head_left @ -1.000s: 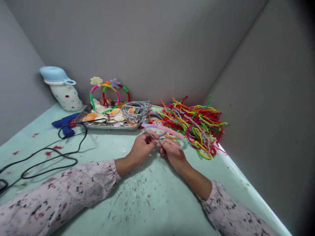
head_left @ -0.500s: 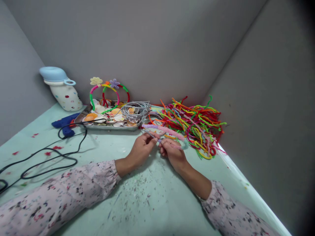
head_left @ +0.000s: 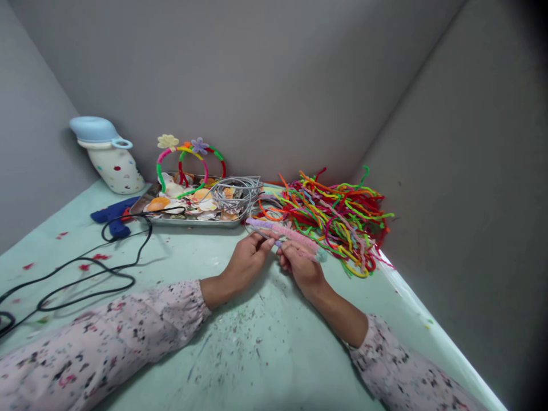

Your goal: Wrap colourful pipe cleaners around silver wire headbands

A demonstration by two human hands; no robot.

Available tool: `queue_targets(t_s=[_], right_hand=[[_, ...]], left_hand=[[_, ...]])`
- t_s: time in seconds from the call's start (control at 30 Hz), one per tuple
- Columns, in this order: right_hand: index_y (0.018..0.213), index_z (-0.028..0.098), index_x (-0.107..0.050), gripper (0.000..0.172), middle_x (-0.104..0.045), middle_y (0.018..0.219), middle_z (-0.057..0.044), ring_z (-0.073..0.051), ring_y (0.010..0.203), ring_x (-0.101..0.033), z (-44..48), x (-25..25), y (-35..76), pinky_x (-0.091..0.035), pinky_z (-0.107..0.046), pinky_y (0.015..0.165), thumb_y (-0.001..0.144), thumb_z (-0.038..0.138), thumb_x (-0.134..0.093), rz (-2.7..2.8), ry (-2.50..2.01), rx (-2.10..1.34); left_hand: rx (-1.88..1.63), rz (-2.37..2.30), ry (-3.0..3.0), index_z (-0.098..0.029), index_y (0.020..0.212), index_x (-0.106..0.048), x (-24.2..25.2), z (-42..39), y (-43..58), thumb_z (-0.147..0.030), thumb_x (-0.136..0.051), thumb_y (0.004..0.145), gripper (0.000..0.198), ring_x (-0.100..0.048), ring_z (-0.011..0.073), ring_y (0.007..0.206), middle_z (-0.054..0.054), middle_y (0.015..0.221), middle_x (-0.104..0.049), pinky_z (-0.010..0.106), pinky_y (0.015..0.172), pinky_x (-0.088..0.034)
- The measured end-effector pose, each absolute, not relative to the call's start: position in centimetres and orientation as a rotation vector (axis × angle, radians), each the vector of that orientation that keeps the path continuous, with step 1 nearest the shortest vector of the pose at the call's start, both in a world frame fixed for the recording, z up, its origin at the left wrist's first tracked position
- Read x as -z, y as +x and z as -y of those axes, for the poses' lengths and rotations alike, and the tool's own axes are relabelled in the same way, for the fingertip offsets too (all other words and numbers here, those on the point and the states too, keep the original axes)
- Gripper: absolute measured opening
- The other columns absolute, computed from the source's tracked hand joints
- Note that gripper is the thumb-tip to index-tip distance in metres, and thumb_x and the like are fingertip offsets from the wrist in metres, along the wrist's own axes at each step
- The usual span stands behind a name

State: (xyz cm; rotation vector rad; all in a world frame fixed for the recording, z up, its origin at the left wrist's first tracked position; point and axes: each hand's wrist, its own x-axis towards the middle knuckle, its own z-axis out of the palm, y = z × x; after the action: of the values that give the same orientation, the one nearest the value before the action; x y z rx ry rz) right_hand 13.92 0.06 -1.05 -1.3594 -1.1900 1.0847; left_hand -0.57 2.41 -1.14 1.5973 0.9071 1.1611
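Note:
Between my hands is a hoop of grey wire wrapped in fuzzy pipe cleaner (head_left: 295, 234), lilac at the left, pink along the middle and pale green at the right end. My left hand (head_left: 246, 260) pinches the bare grey wire part of the hoop. Close beside it, my right hand (head_left: 302, 265) is closed on the near side of the hoop, where a short lilac wrap shows at the fingertips. The fingers of both hands are partly hidden behind the knuckles.
Behind my hands lies a heap of bright pipe cleaners (head_left: 338, 217). A metal tray (head_left: 192, 222) holds shells, a grey wire coil (head_left: 235, 191) and two flower-topped hoops (head_left: 160, 168). Leftward are a blue glue gun (head_left: 113, 214), its black cord (head_left: 132, 279) and a bottle (head_left: 113, 162).
The wrapped hoop has tilted a little between my fingers, so its far pink side sits lower and looks flatter. Both hands stay in almost the same place.

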Motion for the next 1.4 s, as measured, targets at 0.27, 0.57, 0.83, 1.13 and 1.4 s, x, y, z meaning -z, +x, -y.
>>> queue_targets(t_s=[0.27,0.57,0.83,1.13,1.4], right_hand=[[0.06,0.019,-0.059,0.02,-0.052,0.049,0.003,-0.011,0.044,-0.047,0.0,1.2,13.7,-0.037,-0.025,0.045,0.069,0.036,-0.054,1.186,-1.322,-1.052],[0.066,0.018,-0.06,0.017,-0.054,0.051,0.003,-0.011,0.046,-0.048,-0.1,2.0,14.0,-0.038,-0.024,0.045,0.072,0.033,-0.054,1.198,-1.298,-1.059],[0.065,0.019,-0.06,0.017,-0.054,0.054,0.002,-0.012,0.048,-0.049,0.1,2.0,14.0,-0.04,-0.024,0.047,0.075,0.031,-0.052,1.267,-1.309,-1.012],[0.069,0.019,-0.061,0.018,-0.054,0.055,0.003,-0.013,0.051,-0.05,-0.1,2.1,14.4,-0.041,-0.024,0.049,0.077,0.032,-0.052,1.281,-1.33,-1.035],[0.065,0.02,-0.06,0.015,-0.054,0.055,0.003,-0.012,0.049,-0.049,0.0,2.0,14.2,-0.039,-0.025,0.049,0.075,0.028,-0.051,1.27,-1.325,-1.011]], left_hand=[[-1.161,-0.979,1.693,-0.016,0.09,-0.066,0.6,-2.2,-0.5,-0.029,-0.051,0.09,0.02,-0.061,0.0228,0.093,0.009,0.097,-0.07,0.038,0.092,-0.045],[-1.123,-1.053,1.735,-0.015,0.088,-0.066,0.2,-2.1,-0.5,-0.03,-0.051,0.089,0.021,-0.062,0.0235,0.089,0.009,0.092,-0.07,0.038,0.087,-0.046],[-1.078,-1.084,1.795,-0.015,0.085,-0.065,0.0,-2.2,-0.6,-0.029,-0.048,0.09,0.023,-0.062,0.0233,0.09,0.009,0.09,-0.07,0.036,0.086,-0.045],[-1.074,-1.115,1.768,-0.016,0.081,-0.062,0.4,-2.2,-0.5,-0.031,-0.049,0.088,0.021,-0.06,0.0208,0.081,0.006,0.083,-0.068,0.033,0.078,-0.045],[-1.048,-1.113,1.779,-0.016,0.085,-0.065,0.2,-2.2,-0.5,-0.032,-0.048,0.089,0.024,-0.06,0.0208,0.083,0.006,0.086,-0.069,0.032,0.079,-0.044]])
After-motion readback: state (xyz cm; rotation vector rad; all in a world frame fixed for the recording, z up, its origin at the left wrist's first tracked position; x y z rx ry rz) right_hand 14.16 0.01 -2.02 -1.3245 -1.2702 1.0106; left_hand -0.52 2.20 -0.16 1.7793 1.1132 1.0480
